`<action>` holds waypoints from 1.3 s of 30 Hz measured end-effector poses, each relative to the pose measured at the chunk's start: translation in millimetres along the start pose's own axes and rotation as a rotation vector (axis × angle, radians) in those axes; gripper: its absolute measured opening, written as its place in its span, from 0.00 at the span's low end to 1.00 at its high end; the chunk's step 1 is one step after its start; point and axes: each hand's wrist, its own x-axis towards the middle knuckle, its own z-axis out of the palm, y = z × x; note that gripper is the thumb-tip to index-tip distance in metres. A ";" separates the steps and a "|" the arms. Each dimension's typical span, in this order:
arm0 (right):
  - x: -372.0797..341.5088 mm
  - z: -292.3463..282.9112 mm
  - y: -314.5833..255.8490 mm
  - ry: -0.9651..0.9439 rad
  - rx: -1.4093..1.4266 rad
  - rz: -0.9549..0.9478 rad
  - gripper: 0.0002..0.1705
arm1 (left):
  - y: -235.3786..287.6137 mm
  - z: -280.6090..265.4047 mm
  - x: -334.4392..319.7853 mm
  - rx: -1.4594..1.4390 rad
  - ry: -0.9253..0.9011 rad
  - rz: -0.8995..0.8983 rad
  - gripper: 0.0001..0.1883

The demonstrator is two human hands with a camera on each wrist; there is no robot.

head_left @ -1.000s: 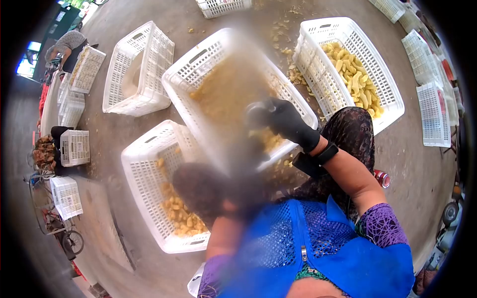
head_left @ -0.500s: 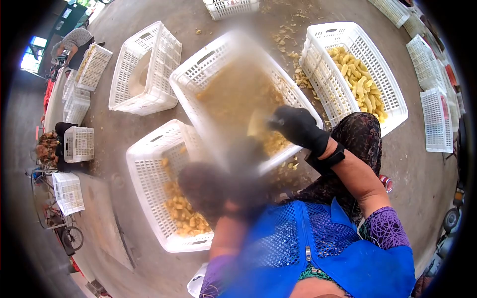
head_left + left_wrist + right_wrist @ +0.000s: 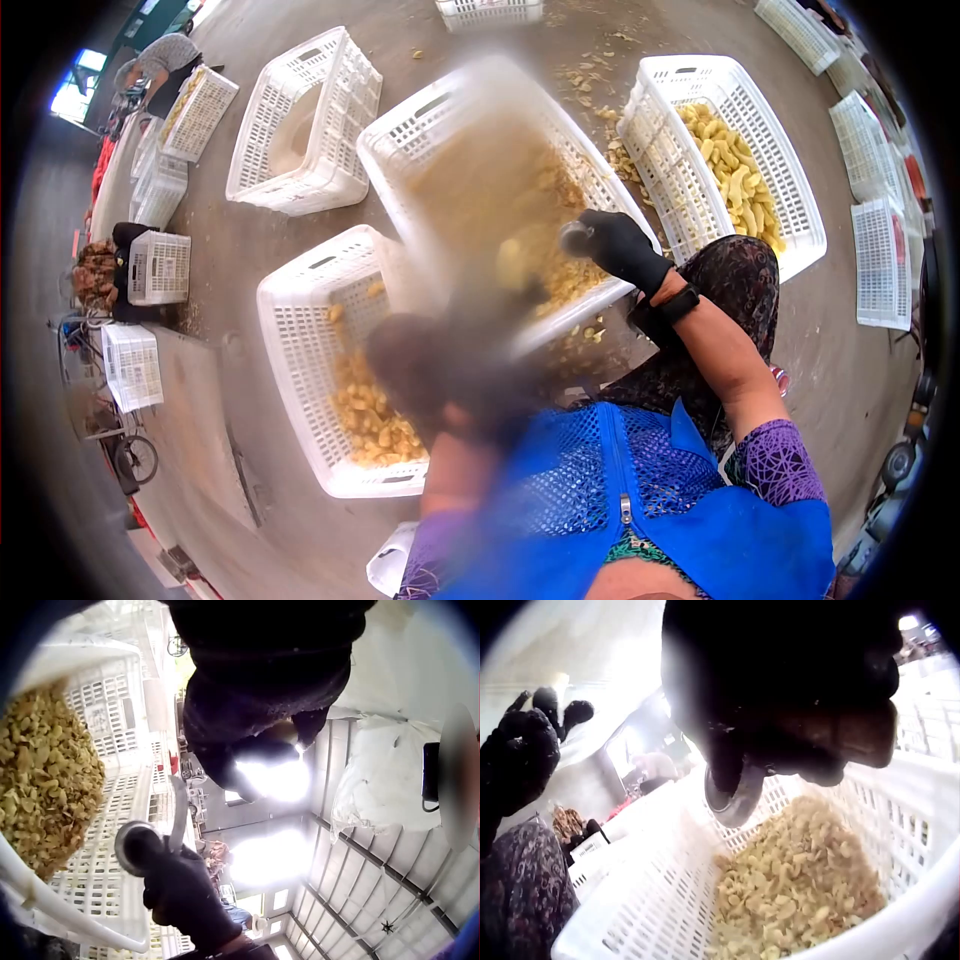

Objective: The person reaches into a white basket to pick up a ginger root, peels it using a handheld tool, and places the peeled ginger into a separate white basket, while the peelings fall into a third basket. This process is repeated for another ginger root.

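In a black glove, my right hand (image 3: 622,246) grips a knife (image 3: 179,814) with a curved blade; a round metal end (image 3: 575,239) projects from the fist. The right wrist view shows a brown handle (image 3: 866,733) under the fingers. My left hand (image 3: 485,325), gloved too and blurred in the head view, holds a pale yellow peeled piece (image 3: 512,262) at its fingertips. Both hands are over the near end of a white slatted crate (image 3: 405,122), which holds a heap of thin peelings (image 3: 795,877). A gap separates the piece from the right hand.
To the right, a white crate (image 3: 650,150) holds peeled yellow pieces (image 3: 738,180). Another crate (image 3: 300,400) at the left holds darker yellow pieces (image 3: 375,425). A further crate (image 3: 330,150) stands at back left. Scraps (image 3: 590,75) litter the floor. Another person (image 3: 165,65) bends at far left.
My right hand has drawn back to the right, and a gap now shows between it and the yellow piece. The head view has shifted slightly, so the crates appear further right.
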 end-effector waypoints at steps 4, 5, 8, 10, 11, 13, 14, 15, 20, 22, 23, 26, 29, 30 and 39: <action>9.2 -11.5 -18.8 0.175 0.478 0.103 0.07 | -3.1 6.6 4.2 -0.210 -0.058 -0.130 0.12; 10.2 -20.0 -29.5 0.229 0.686 0.154 0.07 | -3.7 7.5 6.0 -0.246 -0.069 -0.155 0.12; 10.4 -59.5 -65.9 0.156 0.893 0.369 0.07 | -4.2 8.1 9.9 -0.323 -0.094 -0.219 0.14; 10.9 -70.3 -72.4 0.101 1.010 0.527 0.08 | -4.3 8.2 12.1 -0.343 -0.117 -0.255 0.15; 9.9 -74.4 -73.3 0.109 1.008 0.521 0.08 | -3.9 9.1 11.4 -0.343 -0.133 -0.276 0.15; 6.9 -82.9 -76.7 0.063 1.051 0.516 0.07 | -6.2 11.5 13.3 -0.305 -0.163 -0.317 0.16; 6.1 -79.9 -78.5 0.103 1.035 0.520 0.09 | -8.8 14.3 19.2 -0.253 -0.168 -0.337 0.16; 5.3 -77.8 -70.9 0.033 1.189 0.427 0.11 | -12.6 17.7 22.6 -0.200 -0.162 -0.387 0.17; 5.6 -83.5 -89.6 0.037 0.914 0.254 0.15 | -29.6 34.3 28.1 -0.804 -0.072 -0.344 0.20; 5.2 -81.4 -90.4 0.077 1.006 0.180 0.15 | -21.2 36.4 28.1 -0.702 -0.017 -0.418 0.19; 5.1 -81.3 -91.9 0.079 1.038 0.189 0.16 | -27.2 37.0 28.3 -0.702 -0.018 -0.416 0.19; 3.4 -83.3 -91.7 0.124 0.938 0.203 0.16 | -59.4 35.0 30.4 -0.816 -0.072 -0.461 0.21; 3.0 -93.1 -91.5 0.020 0.853 0.324 0.10 | -68.1 32.1 28.3 -0.896 -0.231 -0.416 0.18; 2.8 -92.6 -90.9 0.021 0.853 0.325 0.10 | -55.5 36.2 24.3 -0.579 -0.114 -0.259 0.16; 10.9 -75.9 -71.8 0.158 0.666 0.118 0.11 | -30.4 17.7 26.5 -0.165 0.024 -0.152 0.14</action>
